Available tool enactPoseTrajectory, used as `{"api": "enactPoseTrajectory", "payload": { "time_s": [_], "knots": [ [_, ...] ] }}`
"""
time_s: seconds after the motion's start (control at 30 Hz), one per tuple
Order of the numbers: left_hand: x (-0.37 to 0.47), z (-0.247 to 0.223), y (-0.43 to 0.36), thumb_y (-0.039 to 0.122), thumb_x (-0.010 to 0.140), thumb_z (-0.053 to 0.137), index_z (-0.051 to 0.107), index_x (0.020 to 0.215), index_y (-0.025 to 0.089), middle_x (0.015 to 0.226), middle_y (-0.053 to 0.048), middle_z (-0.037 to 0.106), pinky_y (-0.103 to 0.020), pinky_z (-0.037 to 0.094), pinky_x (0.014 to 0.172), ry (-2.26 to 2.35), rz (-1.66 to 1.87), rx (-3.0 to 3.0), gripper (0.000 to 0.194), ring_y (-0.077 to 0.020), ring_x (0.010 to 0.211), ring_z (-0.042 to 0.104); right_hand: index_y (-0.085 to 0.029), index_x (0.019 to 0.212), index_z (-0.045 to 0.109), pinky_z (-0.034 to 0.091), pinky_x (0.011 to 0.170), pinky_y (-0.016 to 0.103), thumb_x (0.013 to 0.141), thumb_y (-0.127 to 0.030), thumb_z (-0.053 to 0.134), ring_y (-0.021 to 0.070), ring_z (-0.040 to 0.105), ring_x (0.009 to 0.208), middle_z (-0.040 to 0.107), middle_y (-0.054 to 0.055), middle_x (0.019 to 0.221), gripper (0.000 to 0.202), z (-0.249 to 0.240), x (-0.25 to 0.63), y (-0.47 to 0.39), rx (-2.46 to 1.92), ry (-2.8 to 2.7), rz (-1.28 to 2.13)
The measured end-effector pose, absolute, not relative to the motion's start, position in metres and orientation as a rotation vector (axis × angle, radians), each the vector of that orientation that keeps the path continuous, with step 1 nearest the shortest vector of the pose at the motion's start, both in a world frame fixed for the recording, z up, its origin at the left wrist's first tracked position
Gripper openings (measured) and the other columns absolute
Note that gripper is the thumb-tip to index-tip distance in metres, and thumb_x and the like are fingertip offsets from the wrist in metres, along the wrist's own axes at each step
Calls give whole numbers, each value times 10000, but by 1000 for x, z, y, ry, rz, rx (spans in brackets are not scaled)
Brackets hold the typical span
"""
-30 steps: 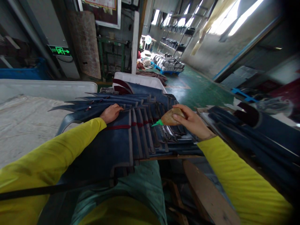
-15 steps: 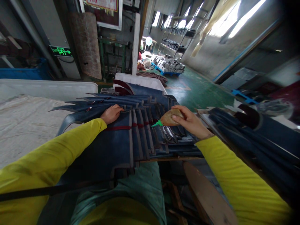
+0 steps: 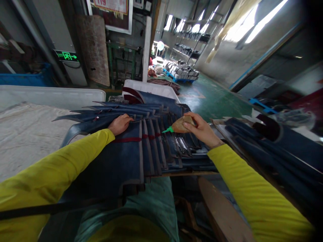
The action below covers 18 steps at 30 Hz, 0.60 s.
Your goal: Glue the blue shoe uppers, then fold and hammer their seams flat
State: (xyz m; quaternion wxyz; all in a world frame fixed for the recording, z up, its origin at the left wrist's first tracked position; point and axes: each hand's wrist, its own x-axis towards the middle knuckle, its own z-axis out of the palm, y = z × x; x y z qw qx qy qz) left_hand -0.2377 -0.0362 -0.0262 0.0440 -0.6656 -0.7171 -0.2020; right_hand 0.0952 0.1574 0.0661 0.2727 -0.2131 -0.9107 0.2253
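My right hand (image 3: 202, 129) is wrapped round a tan squeeze bottle (image 3: 183, 125) with a green nozzle, which looks like a glue bottle. The nozzle tip points left and down, just over the overlapping edges of a fanned stack of dark blue leather-like pieces (image 3: 128, 154). Shiny wet streaks (image 3: 183, 144) lie on the pieces under the bottle. My left hand (image 3: 120, 124) rests on the stack, its fingers curled closed on the upper edge of the top piece. A dark red strip (image 3: 128, 139) crosses that piece. The fingertips are partly hidden.
More blue pieces (image 3: 285, 151) lie in a pile at right. A white tub (image 3: 153, 88) stands behind the stack. At left is a pale cloth (image 3: 32, 134) beside a white rim. A brown oval board (image 3: 222, 208) leans below the bench edge.
My right hand and the bottle have shifted slightly left and up, and the nozzle tip sits a little farther up along the piece edges. My left hand keeps its place.
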Motion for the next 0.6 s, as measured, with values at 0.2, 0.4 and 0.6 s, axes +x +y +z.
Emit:
{"api": "enactPoseTrajectory", "payload": {
  "time_s": [0.2,0.4,0.6],
  "knots": [
    [-237,-25,-37,131,843,374,614,1126,187,1049,-75,568,-356,436,948,-2208,-618,-2029,375,-194,994,539,-262,1160,521,415,964,447,803,-462,572,257,542,1086,578,55,1154,412,62,78,173,-564,-2451,605],
    [-234,-20,-38,115,821,396,617,1121,210,1042,-63,568,-361,434,954,-2237,-640,-2028,385,-193,994,541,-252,1161,516,408,972,450,799,-453,579,256,529,1103,570,61,1161,419,56,64,191,-545,-2457,594],
    [-233,-21,-37,121,831,373,624,1128,175,1044,-85,572,-377,437,957,-2256,-662,-2023,393,-210,991,543,-230,1186,505,406,974,444,799,-444,578,260,514,1114,555,83,1169,449,50,50,206,-518,-2438,526]
  ]
}}
